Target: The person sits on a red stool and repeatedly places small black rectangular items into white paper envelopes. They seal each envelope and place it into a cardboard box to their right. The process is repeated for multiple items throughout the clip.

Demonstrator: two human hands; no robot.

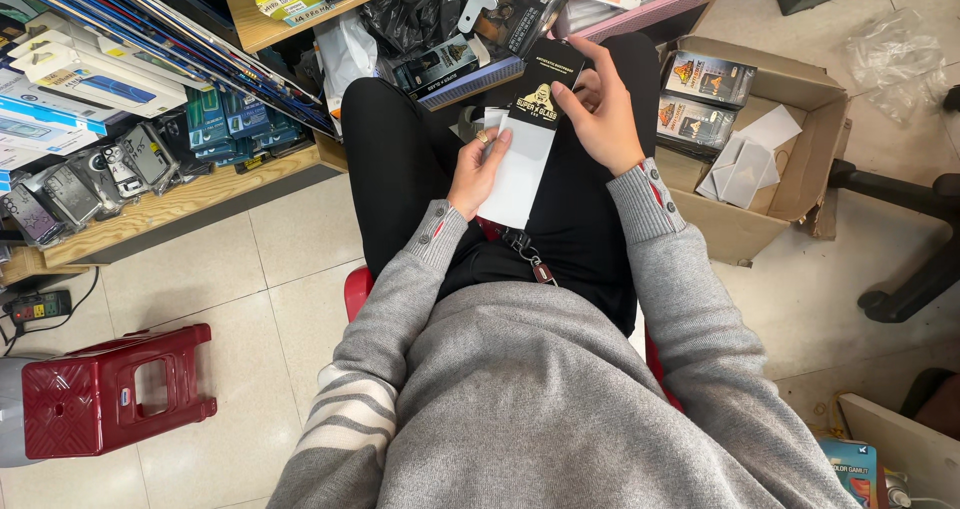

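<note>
Over my grey sweater [560, 409] and lap, my left hand [478, 174] pinches the white sleeve [520, 164] while my right hand [605, 109] grips its black packet [548, 84]; likely mid-insertion, next needing a straight push.

Probably a phone-accessory shop: wooden shelves [190, 201] of packaged phone cases [90, 174], carton [790, 144] of boxed stock.
</note>
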